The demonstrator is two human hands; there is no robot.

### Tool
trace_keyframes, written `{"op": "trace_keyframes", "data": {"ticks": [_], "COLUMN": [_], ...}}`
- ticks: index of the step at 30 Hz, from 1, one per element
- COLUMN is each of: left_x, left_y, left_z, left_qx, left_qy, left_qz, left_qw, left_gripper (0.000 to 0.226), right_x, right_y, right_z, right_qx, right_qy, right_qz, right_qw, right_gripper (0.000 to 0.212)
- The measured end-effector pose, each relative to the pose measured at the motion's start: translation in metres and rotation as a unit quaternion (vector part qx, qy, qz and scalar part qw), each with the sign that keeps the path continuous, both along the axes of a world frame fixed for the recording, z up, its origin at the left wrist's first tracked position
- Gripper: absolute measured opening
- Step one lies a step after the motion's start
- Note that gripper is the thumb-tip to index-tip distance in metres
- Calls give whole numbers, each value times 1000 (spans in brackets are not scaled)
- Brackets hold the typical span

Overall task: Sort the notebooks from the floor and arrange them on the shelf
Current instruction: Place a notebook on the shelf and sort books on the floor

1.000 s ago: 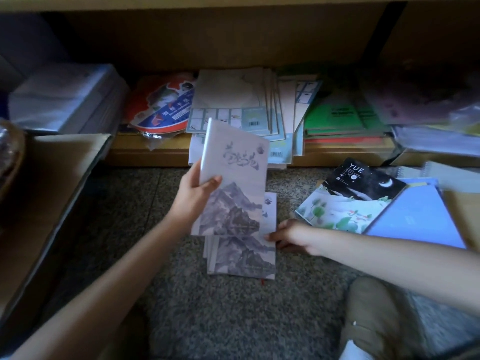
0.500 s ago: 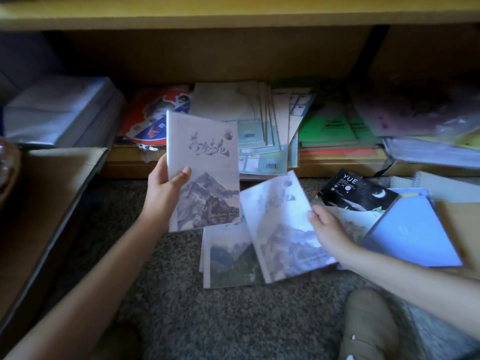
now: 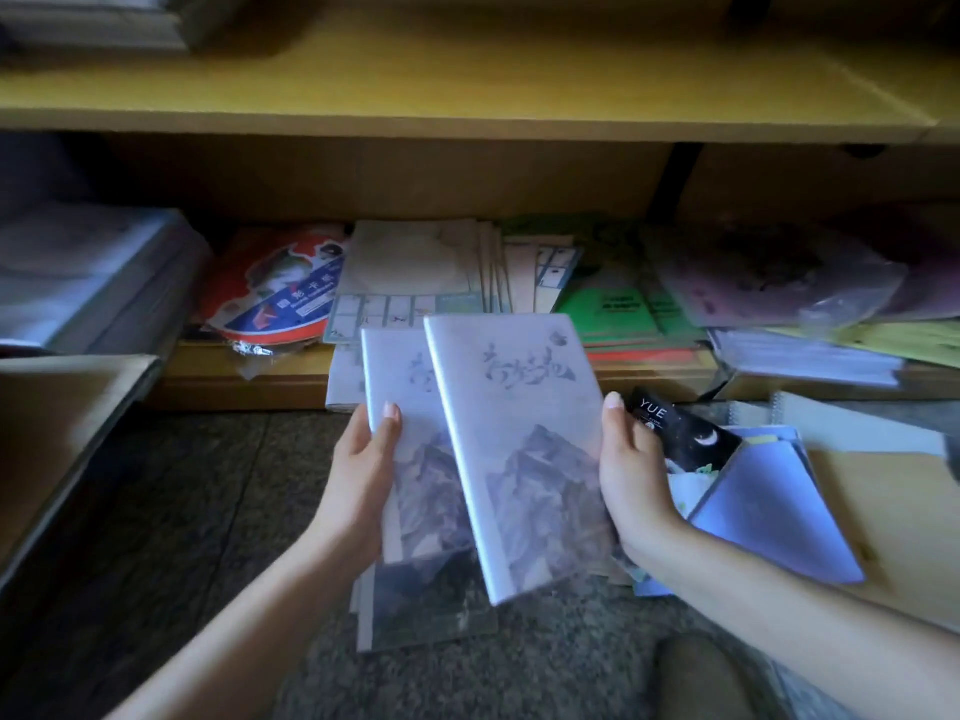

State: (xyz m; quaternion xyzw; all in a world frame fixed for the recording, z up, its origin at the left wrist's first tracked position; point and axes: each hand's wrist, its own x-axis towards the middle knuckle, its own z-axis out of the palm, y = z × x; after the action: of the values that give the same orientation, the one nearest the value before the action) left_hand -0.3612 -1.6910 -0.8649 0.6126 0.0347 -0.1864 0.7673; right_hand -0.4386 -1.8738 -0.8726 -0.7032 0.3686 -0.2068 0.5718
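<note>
Nearest, a small pile of grey mountain-print notebooks (image 3: 415, 610) lies on the speckled stone floor (image 3: 197, 511). Just above it, the right hand (image 3: 631, 475) has lifted a second pale mountain-print notebook (image 3: 524, 449) and brought it over the matching notebook (image 3: 405, 407) in the left hand (image 3: 363, 475). Each grip is clamped on its own book's edge. The set is being gathered, probably for the yellow wooden shelf (image 3: 467, 96) beyond.

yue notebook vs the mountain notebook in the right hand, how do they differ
The YUE notebook is black with a crescent moon; the mountain notebook is pale with a mountain painting. The YUE notebook lies in the pile, partly covered; the mountain notebook is gripped by the right hand. Both carry lettering.
</note>
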Motion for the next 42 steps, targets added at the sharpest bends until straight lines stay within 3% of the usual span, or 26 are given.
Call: {"op": "trace_keyframes", "data": {"ticks": [5, 7, 9, 13, 16, 22, 33, 35, 39, 42], "left_x": [-6, -3, 1, 5, -1, -9, 11, 19, 32, 47], "left_y": [-9, -7, -3, 4, 5, 4, 2, 4, 12, 23], "left_z": [17, 24, 29, 36, 42, 47, 55, 63, 85, 108], "left_qx": [-61, -70, -67, -40, -36, -22, 62, 58, 42, 37], "left_qy": [46, 45, 27, -21, -57, -118, -167, -174, -172, -199], "left_qz": [-36, -13, 23, 49, 12, -36, 22, 46, 83, 115], "left_qw": [996, 996, 997, 998, 998, 992, 984, 982, 981, 972], "left_gripper": [19, 24, 27, 32, 27, 48, 16, 15, 17, 25], "right_x": [28, 36, 41, 42, 39, 32, 23, 28, 44, 52], "right_y": [13, 13, 16, 24, 26, 28, 34, 36, 40, 46], "right_z": [28, 35, 42, 43, 40, 36, 47, 57, 85, 109], "right_qx": [-50, -41, -3, 17, 11, 17, -98, -61, 100, 221], "right_qy": [-36, -50, -57, -42, -18, -31, -110, -137, -163, -132], "right_qz": [71, 101, 143, 147, 150, 180, 220, 241, 264, 342], "right_qw": [996, 993, 988, 988, 988, 983, 964, 959, 945, 904], "right_gripper": [41, 31, 16, 19, 20, 12, 48, 51, 38, 44]}}
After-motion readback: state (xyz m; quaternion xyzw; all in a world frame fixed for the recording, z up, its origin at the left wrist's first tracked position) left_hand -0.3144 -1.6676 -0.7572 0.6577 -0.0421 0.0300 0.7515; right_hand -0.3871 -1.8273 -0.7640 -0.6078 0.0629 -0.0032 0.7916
